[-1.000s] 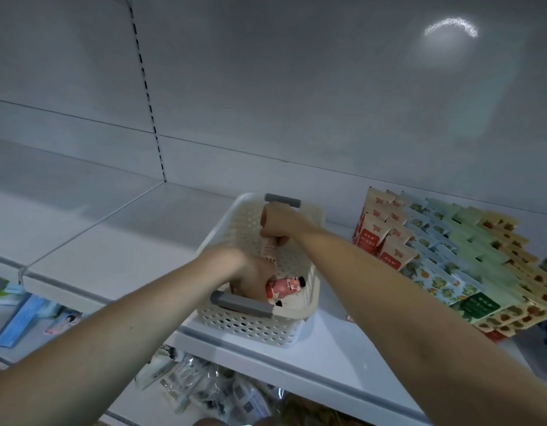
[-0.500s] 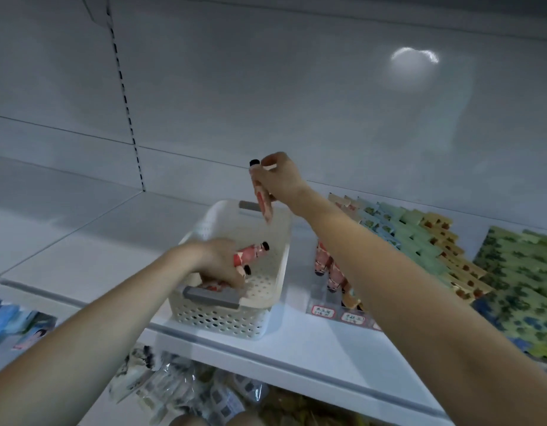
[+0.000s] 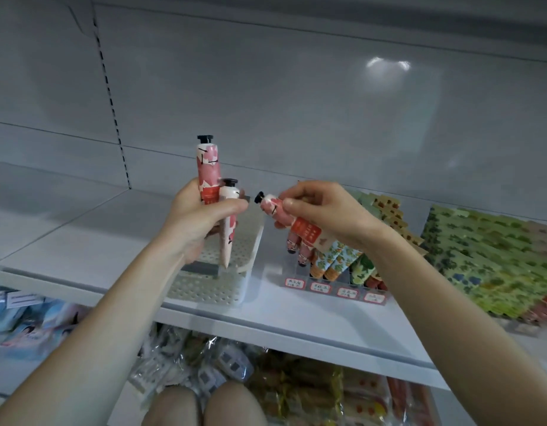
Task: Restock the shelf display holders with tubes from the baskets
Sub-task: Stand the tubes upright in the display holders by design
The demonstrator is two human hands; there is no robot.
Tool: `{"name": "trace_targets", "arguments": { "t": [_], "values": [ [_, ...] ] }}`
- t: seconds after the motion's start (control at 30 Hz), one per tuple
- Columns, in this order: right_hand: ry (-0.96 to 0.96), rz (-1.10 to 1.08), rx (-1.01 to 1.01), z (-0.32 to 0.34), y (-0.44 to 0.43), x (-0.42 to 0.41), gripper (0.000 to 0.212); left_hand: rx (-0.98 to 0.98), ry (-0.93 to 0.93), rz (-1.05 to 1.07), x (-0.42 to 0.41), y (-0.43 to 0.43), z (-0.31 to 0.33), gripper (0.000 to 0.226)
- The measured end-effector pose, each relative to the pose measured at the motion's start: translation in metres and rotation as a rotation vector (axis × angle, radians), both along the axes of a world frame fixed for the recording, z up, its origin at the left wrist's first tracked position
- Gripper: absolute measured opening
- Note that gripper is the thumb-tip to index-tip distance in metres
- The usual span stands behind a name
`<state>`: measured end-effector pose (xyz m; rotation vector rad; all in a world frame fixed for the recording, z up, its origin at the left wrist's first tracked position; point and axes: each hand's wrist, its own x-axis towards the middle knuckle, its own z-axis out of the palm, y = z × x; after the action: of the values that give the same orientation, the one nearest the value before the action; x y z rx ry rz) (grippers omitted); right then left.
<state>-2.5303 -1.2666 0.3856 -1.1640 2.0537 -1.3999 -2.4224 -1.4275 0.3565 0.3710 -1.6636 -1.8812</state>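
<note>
L hand (image 3: 198, 229): fingers & thumb curled round two tubes, held over the basket (image 3: 210, 292). Tall pink tube (image 3: 208, 170) stands upright, black cap on top, most of its body clear above the fist. Second tube (image 3: 227, 241) sits just beside it on the R, cap up, flat tail pointing down past the palm toward the basket's near rim. R hand (image 3: 327, 210): thumb & fingertips pinch a third tube (image 3: 297, 227), tilted, cap aimed L & slightly up, tail low to the R. That cap is near the L thumb tip w/ a slim gap; not touching. Basket: white, perforated, grey handle on the near rim, resting on the shelf (image 3: 297, 315) close to the front edge. Display holder (image 3: 349, 293): clear, price labels along its front wall, standing R of the basket w/ a narrow strip of shelf between. Stocked tubes (image 3: 330, 259) lean in its slots, partly hidden by the R hand & wrist. Stacked boxes (image 3: 487, 262) fill the shelf R of the holder. Bare white shelf surface runs L of the basket. Back panel (image 3: 297, 112) rises behind, well apart from both hands. Packets (image 3: 210, 367) lie on the level below the shelf edge.
</note>
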Motion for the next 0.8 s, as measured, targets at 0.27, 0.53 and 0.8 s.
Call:
{"name": "trace_targets", "arguments": {
  "t": [0.27,0.53,0.8],
  "values": [
    [-0.108,0.112,0.056,-0.003,0.038,0.009,0.011,-0.086,-0.054,-0.113,0.008,0.039,-0.007,0.027],
    [-0.600,0.146,-0.148,0.001,0.055,-0.011,0.043,0.143,-0.008,0.073,-0.004,0.049,-0.010,0.018],
    [-0.063,-0.307,-0.159,0.003,0.050,-0.015,0.021,0.098,-0.018,0.141,-0.008,0.057,-0.021,0.016]
  ]
}}
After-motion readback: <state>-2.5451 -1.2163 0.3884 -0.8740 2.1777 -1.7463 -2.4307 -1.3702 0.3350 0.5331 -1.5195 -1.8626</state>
